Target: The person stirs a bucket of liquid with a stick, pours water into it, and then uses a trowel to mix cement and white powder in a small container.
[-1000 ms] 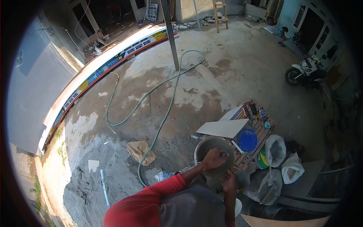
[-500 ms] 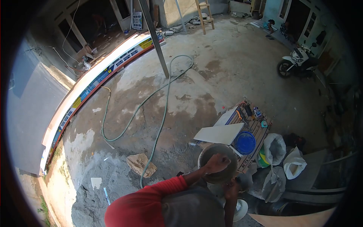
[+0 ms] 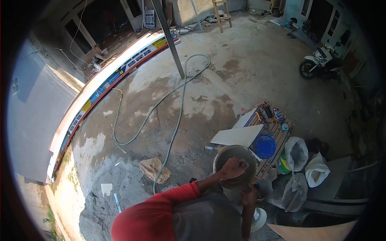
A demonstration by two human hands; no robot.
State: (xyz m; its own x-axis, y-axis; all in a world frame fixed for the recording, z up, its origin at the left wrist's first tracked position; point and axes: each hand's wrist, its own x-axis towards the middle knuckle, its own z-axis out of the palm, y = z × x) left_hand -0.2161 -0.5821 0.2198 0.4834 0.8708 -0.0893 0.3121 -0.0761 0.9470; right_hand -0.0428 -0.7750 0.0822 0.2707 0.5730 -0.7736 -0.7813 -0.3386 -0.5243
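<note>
A round bucket (image 3: pixel 217 164) with a grey, wet-looking inside stands in front of me. My left hand (image 3: pixel 234 168), at the end of a red sleeve, is over its opening with the fingers curled closed. What the fingers hold, if anything, I cannot tell. Low at the bucket's near right side is my right hand (image 3: pixel 249 195), fingers bent in at the rim and partly in shadow. Just right of that hand lies a dark grey piece (image 3: pixel 266 185). Below, beside my right forearm, sits a white round container (image 3: pixel 260 220).
Right of the bucket, a blue pail (image 3: pixel 264 146) and a pale tile (image 3: pixel 237 135) rest on flat cartons (image 3: pixel 273 162). Open white sacks (image 3: pixel 296 154) stand farther right. A green hose (image 3: pixel 177 128) loops over the concrete near a metal post (image 3: pixel 171 44). A motorbike (image 3: pixel 319 62) is parked behind.
The view has shifted slightly, so the whole scene sits a little higher and farther right. Both hands keep nearly the same places relative to the bucket.
</note>
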